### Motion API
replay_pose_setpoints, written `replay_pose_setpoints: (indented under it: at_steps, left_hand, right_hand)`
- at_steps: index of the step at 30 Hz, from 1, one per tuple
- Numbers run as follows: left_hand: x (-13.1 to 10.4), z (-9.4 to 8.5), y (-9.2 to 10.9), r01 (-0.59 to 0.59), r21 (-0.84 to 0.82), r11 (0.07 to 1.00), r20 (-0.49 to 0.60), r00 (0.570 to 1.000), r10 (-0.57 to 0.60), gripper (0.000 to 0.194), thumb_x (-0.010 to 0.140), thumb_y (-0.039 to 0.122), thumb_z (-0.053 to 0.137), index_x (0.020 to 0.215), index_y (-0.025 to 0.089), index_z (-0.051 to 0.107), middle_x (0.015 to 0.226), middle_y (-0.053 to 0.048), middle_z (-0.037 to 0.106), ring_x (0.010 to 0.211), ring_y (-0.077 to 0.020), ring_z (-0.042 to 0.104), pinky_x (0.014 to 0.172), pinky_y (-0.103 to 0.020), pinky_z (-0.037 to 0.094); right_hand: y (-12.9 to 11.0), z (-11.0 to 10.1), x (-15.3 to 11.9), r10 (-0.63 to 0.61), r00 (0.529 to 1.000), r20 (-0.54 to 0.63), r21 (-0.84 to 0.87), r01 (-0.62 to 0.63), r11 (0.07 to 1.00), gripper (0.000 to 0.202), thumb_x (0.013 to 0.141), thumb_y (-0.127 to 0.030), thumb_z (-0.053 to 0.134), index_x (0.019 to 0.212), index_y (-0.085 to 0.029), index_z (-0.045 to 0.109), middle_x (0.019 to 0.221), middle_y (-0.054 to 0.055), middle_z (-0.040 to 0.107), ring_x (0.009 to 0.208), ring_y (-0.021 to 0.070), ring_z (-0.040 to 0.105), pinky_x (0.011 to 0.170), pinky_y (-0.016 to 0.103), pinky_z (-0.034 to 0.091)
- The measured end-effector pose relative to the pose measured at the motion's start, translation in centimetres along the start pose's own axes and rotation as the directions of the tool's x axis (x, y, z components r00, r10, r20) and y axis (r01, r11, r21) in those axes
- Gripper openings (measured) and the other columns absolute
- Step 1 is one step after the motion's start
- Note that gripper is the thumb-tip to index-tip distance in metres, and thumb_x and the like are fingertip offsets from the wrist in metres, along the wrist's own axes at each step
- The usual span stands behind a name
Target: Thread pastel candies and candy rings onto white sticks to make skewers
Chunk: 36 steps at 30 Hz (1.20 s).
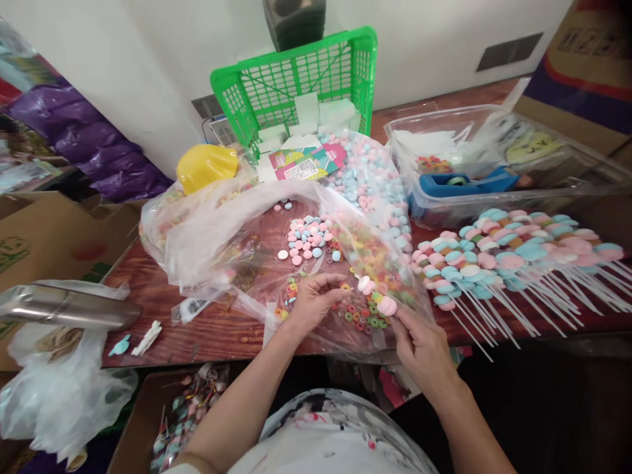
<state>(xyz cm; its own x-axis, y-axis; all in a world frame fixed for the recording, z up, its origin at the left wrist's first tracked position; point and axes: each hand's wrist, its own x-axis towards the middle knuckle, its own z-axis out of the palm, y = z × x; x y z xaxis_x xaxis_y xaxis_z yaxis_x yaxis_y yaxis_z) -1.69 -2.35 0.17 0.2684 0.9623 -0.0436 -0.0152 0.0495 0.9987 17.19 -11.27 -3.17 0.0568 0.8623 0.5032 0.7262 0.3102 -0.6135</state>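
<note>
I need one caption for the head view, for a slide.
The right hand holds a stack of candies, the left hand close by, with many candy sticks piled at the right.

The reddish-brown wood-grained counter [207, 339] looks glossy. 1 silver cylindrical metal flask [74, 307] has a smooth, shiny finish; the green latticed basket [296, 69] is plastic. The purple bulging wrapping [83, 135] looks like glossy plastic, the brown box [54, 243] matt cardboard.

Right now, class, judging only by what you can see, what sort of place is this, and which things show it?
Probably a small sweet-making workroom. The signs are the pile of candy sticks, the clear bag of pink and blue sweets and the tape dispenser.
</note>
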Motion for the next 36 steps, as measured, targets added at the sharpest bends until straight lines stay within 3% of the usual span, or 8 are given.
replay_pose_setpoints:
  at_steps: [2,5,8,11,22,26,30,36]
  left_hand:
    - [-0.2,-0.7,0.7,0.031,-0.072,0.997,-0.016,0.999,-0.032,0.031,0.063,0.029,0.080,0.088,0.014,0.071,0.071,-0.002,0.069,0.052,-0.0111,0.060,0.051,-0.024,0.050]
    - [-0.5,-1.5,1.4,-0.107,0.048,0.993,-0.055,0.992,0.110,0.026,0.064,0.029,0.081,0.085,0.015,0.073,0.074,-0.003,0.071,0.056,-0.0124,0.062,0.054,-0.025,0.052]
    - [-0.7,-2.1,1.6,-0.355,0.305,0.884,0.002,0.928,0.372,0.016,0.071,0.027,0.076,0.084,0.018,0.074,0.078,-0.004,0.072,0.067,-0.0144,0.065,0.063,-0.026,0.052]
    - [-0.7,-2.5,1.5,-0.493,0.460,0.739,0.103,0.856,0.507,0.011,0.077,0.026,0.072,0.085,0.018,0.073,0.075,-0.004,0.072,0.068,-0.0143,0.065,0.064,-0.026,0.051]
    - [-1.4,-2.4,1.7,-0.645,0.598,0.475,0.359,0.746,0.561,0.012,0.086,0.020,0.059,0.089,0.017,0.070,0.079,-0.008,0.071,0.074,-0.0164,0.066,0.069,-0.028,0.052]
    - [-1.9,-1.9,1.6,-0.559,0.517,0.648,0.232,0.820,0.523,0.011,0.083,0.021,0.064,0.090,0.018,0.072,0.078,-0.006,0.071,0.072,-0.0154,0.064,0.067,-0.028,0.051]
    - [-2.1,-1.7,1.3,-0.230,0.052,0.972,-0.055,0.971,0.233,0.033,0.075,0.029,0.073,0.107,0.020,0.069,0.079,-0.002,0.069,0.061,-0.0120,0.061,0.057,-0.026,0.050]
    - [-1.4,-1.3,0.5,0.081,-0.335,0.939,0.011,0.997,-0.082,0.020,0.064,0.028,0.081,0.080,0.016,0.076,0.075,-0.002,0.069,0.065,-0.0093,0.058,0.064,-0.022,0.047]
  right_hand:
    - [-0.2,0.1,-0.1,-0.029,0.999,0.037,0.022,0.028,0.999,0.025,0.091,-0.018,0.046,0.103,-0.020,0.068,0.097,0.009,0.073,0.088,0.0208,0.069,0.076,0.032,0.054]
    - [-0.5,0.3,-0.2,-0.045,0.993,0.108,0.006,0.044,0.999,0.024,0.091,-0.018,0.044,0.088,-0.019,0.069,0.076,0.006,0.071,0.067,0.0176,0.067,0.062,0.027,0.051]
    - [-0.7,0.4,-0.3,-0.075,0.987,0.144,-0.019,0.079,0.997,0.026,0.091,-0.017,0.042,0.091,-0.018,0.068,0.075,0.006,0.070,0.066,0.0170,0.066,0.059,0.026,0.049]
    - [-0.7,0.3,-0.3,-0.121,0.983,0.137,-0.072,0.131,0.989,0.029,0.089,-0.013,0.042,0.101,-0.017,0.068,0.080,0.007,0.072,0.068,0.0176,0.067,0.062,0.027,0.050]
    - [-0.6,1.0,-0.6,-0.138,0.984,0.116,-0.264,0.165,0.950,0.031,0.085,-0.010,0.042,0.101,-0.016,0.069,0.081,0.008,0.073,0.059,0.0180,0.066,0.054,0.028,0.046]
    - [-1.4,1.7,-0.7,-0.102,0.988,0.114,-0.211,0.125,0.970,0.028,0.089,-0.013,0.042,0.096,-0.014,0.070,0.070,0.007,0.071,0.054,0.0172,0.064,0.049,0.026,0.042]
    - [-2.0,2.0,-0.6,-0.063,0.989,0.135,0.003,0.063,0.998,0.026,0.093,-0.017,0.043,0.089,-0.014,0.069,0.069,0.006,0.070,0.057,0.0156,0.065,0.055,0.024,0.046]
    - [-2.0,2.1,-0.5,-0.062,0.994,0.086,0.071,0.056,0.996,0.026,0.094,-0.020,0.049,0.112,-0.017,0.068,0.101,0.009,0.075,0.086,0.0178,0.072,0.074,0.024,0.055]
